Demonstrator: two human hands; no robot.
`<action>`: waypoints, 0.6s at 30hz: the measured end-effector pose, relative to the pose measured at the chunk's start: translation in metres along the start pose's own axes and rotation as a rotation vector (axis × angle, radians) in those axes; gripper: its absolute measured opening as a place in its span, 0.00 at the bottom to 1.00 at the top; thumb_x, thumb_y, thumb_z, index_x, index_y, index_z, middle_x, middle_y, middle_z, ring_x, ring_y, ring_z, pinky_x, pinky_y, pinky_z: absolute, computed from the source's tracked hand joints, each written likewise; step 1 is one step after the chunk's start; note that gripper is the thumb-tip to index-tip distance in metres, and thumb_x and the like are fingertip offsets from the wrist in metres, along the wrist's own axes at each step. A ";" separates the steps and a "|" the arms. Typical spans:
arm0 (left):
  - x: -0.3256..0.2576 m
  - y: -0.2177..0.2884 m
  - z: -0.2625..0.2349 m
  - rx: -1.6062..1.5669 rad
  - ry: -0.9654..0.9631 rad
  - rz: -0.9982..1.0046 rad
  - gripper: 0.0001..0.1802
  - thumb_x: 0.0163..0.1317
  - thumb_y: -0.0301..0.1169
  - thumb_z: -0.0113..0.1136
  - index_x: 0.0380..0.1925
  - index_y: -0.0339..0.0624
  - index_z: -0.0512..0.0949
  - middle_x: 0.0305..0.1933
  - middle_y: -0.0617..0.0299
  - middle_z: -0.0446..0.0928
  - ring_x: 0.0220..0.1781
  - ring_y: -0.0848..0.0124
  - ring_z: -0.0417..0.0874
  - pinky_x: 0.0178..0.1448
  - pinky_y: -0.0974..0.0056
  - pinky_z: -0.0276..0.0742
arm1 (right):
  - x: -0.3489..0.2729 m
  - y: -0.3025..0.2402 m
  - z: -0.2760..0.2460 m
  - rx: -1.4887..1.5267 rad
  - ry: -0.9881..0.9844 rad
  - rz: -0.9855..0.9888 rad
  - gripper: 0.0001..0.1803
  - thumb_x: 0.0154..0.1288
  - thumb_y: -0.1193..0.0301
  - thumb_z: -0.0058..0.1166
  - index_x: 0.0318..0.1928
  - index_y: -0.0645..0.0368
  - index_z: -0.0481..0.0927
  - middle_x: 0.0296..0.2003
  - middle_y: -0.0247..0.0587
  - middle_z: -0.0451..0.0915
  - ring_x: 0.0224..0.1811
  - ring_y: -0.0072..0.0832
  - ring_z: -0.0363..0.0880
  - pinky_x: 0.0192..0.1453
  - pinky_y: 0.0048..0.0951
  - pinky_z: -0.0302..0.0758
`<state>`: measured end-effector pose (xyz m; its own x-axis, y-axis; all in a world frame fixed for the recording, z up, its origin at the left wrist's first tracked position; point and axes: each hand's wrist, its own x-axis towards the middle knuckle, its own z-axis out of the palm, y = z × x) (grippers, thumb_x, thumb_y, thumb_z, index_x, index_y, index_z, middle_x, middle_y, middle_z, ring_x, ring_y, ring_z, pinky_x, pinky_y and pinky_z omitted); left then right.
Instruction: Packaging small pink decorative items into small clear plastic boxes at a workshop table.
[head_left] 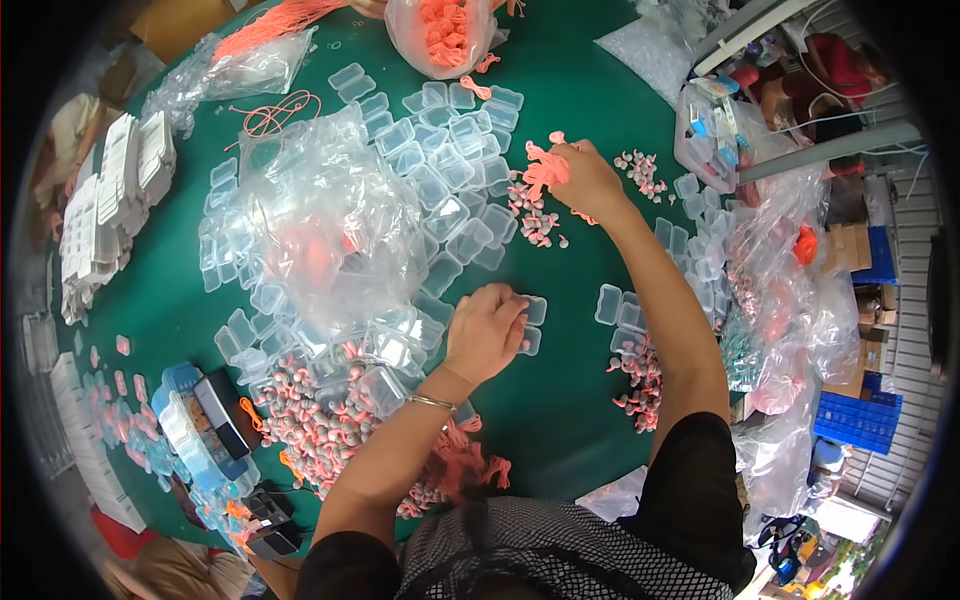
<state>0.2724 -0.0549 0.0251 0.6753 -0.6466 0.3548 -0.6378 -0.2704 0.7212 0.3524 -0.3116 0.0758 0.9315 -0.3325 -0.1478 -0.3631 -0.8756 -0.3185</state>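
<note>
At mid-table, left hand [487,330] half-curled against a small clear case [535,312]; I can't tell if it pinches anything. Farther out, right hand [590,182] bends its fingers onto coral cord loops [545,170], grip hidden. Grey-and-coral pieces [541,224] lie just beside. Beyond: clear-case heap [455,165], plastic bag [335,215] on top, green table [565,425] under.

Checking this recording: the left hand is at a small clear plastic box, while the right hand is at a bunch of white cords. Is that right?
Not quite: the head view shows the right hand at coral cords, not white ones. The left hand is at a small clear plastic box.
</note>
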 end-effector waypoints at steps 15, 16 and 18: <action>-0.003 -0.002 0.003 0.011 0.037 0.027 0.08 0.57 0.31 0.61 0.37 0.46 0.80 0.38 0.61 0.74 0.38 0.60 0.78 0.40 0.57 0.70 | -0.030 0.001 -0.004 0.005 0.112 -0.024 0.46 0.46 0.55 0.72 0.68 0.41 0.66 0.68 0.51 0.60 0.67 0.49 0.64 0.66 0.43 0.69; -0.003 -0.002 0.003 0.011 0.037 0.028 0.08 0.57 0.31 0.61 0.37 0.46 0.80 0.38 0.61 0.74 0.38 0.60 0.78 0.40 0.57 0.70 | -0.032 0.003 -0.003 0.032 0.128 -0.043 0.47 0.46 0.55 0.72 0.68 0.42 0.66 0.69 0.52 0.59 0.68 0.49 0.63 0.67 0.42 0.68; -0.002 -0.001 0.002 0.003 0.035 0.027 0.08 0.57 0.31 0.60 0.37 0.46 0.80 0.38 0.61 0.74 0.38 0.60 0.78 0.40 0.57 0.70 | -0.036 0.009 -0.001 0.048 0.158 -0.070 0.46 0.47 0.56 0.71 0.68 0.44 0.66 0.68 0.52 0.59 0.68 0.49 0.63 0.67 0.42 0.67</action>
<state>0.2709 -0.0552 0.0222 0.6703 -0.6284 0.3947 -0.6572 -0.2557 0.7090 0.3156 -0.3075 0.0798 0.9453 -0.3253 0.0247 -0.2940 -0.8822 -0.3679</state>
